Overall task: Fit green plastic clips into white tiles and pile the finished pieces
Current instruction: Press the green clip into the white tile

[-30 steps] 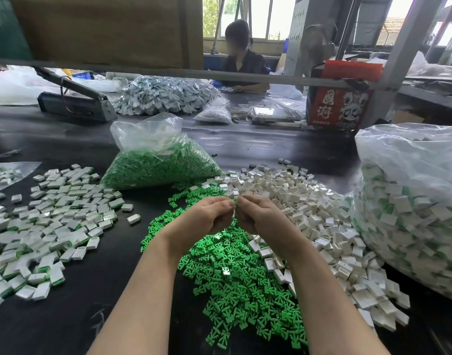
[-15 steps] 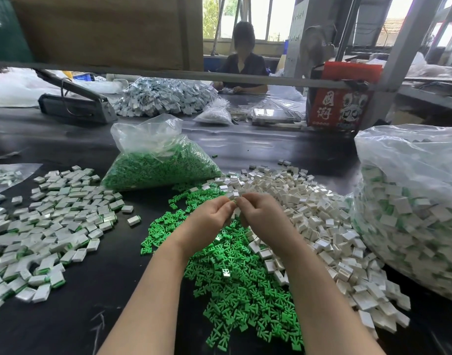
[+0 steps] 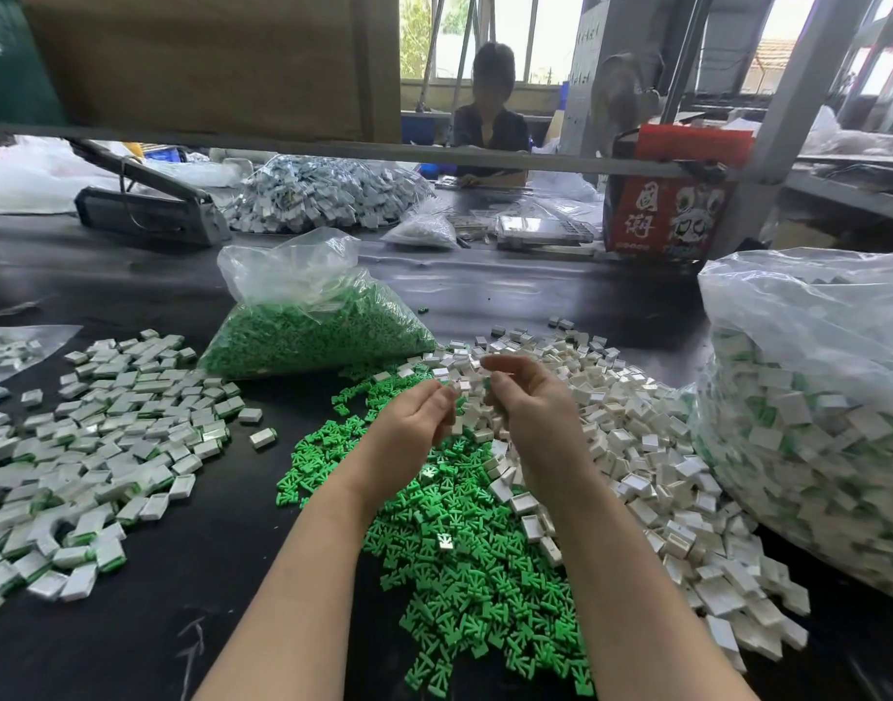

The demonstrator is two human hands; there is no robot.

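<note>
The red box at one o'clock carries white Chinese characters – 国潮 – beside a cartoon lion face. Both hands hover over the heaps at centre: the left hand has its fingers curled, the right hand is blurred, and whether either pinches a piece I cannot tell. Green clips lie heaped at six o'clock, white tiles at three, finished pieces at nine. The bag of finished pieces is cut off by the right edge.
</note>
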